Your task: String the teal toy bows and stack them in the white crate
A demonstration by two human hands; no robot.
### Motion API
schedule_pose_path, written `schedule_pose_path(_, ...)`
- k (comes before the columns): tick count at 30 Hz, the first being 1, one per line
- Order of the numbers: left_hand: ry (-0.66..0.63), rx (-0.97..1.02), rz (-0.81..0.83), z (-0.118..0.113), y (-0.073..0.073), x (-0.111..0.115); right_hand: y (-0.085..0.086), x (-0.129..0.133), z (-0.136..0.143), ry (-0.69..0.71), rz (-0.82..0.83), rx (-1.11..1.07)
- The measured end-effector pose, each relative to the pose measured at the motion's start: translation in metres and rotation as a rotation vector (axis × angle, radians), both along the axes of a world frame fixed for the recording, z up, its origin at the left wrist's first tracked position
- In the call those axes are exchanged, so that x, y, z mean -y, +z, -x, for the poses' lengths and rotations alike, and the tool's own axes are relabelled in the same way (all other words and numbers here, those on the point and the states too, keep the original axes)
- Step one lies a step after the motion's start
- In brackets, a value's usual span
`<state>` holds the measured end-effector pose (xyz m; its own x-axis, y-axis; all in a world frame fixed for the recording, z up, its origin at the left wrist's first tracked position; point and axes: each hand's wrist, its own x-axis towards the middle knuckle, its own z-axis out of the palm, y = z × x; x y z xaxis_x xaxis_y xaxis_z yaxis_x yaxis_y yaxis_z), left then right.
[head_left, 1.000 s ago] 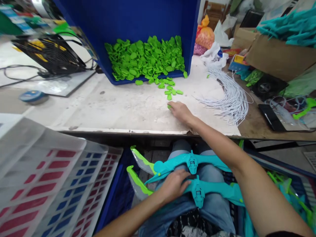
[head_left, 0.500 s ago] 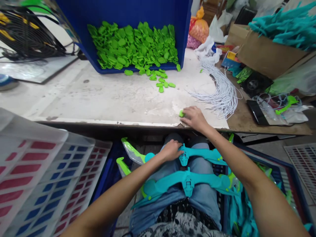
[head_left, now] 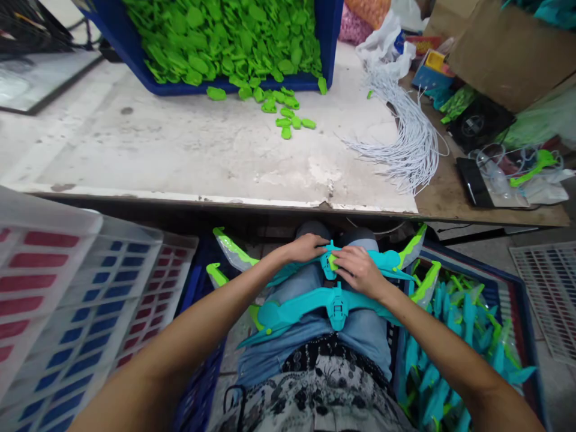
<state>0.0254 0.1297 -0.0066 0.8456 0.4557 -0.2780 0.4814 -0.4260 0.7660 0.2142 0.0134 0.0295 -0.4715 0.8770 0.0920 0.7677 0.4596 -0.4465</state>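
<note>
Two teal bow-shaped pieces with green tips lie across my lap, one behind the other. My left hand [head_left: 306,247] grips the farther teal bow [head_left: 387,259] just left of its centre. At that bow's middle, my right hand [head_left: 359,270] pinches a small green piece [head_left: 333,262] against the centre block. Nearer my body rests the second teal bow [head_left: 337,307], its centre block showing with no green piece on it. Many similar green pieces [head_left: 234,42] fill a blue bin [head_left: 330,66] on the table, and several lie loose before it.
The white tabletop [head_left: 180,156] runs across in front of my knees. A bundle of white cords [head_left: 411,150] lies at its right. Crates [head_left: 99,288] stand at my left; a crate of teal and green pieces [head_left: 463,336] is at my right. A cardboard box [head_left: 508,54] sits back right.
My right hand has moved from the table edge down to the farther bow's centre, bringing the green piece. The view has tilted downward, showing more of the right crate.
</note>
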Motion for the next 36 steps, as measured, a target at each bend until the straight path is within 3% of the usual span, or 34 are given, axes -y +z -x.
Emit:
schedule_pose_path(3,0.000,-0.033,-0.046,-0.001,-0.004,0.003,-0.015,0.007,0.003,-0.027,-0.010,-0.004)
schedule_pose_path(8,0.023,-0.080,-0.116,-0.001,-0.003,0.014,-0.016,0.005,0.010,-0.079,0.023,0.004)
schedule_pose_path(12,0.116,-0.088,-0.139,-0.001,-0.003,0.024,-0.018,0.009,0.018,-0.302,0.053,-0.034)
schedule_pose_path(15,0.177,-0.129,-0.088,-0.005,-0.001,0.026,-0.015,0.003,0.020,-0.459,0.197,-0.007)
schedule_pose_path(20,0.264,-0.215,-0.002,-0.013,0.009,0.023,-0.007,-0.016,0.017,-0.385,0.460,0.164)
schedule_pose_path(27,0.320,-0.278,-0.071,-0.013,0.019,0.026,-0.019,-0.017,0.026,-0.360,0.352,0.284)
schedule_pose_path(30,0.291,-0.225,-0.080,-0.008,0.016,0.029,0.001,-0.027,0.025,-0.261,0.426,0.384)
schedule_pose_path(33,0.279,-0.153,-0.102,-0.006,0.013,0.032,0.041,-0.062,0.027,-0.087,0.481,0.447)
schedule_pose_path(34,0.296,-0.128,-0.111,-0.006,0.013,0.034,0.055,-0.081,0.031,-0.074,0.421,0.419)
schedule_pose_path(36,0.373,-0.054,-0.157,-0.006,0.015,0.042,0.077,-0.130,0.043,-0.129,0.150,0.290)
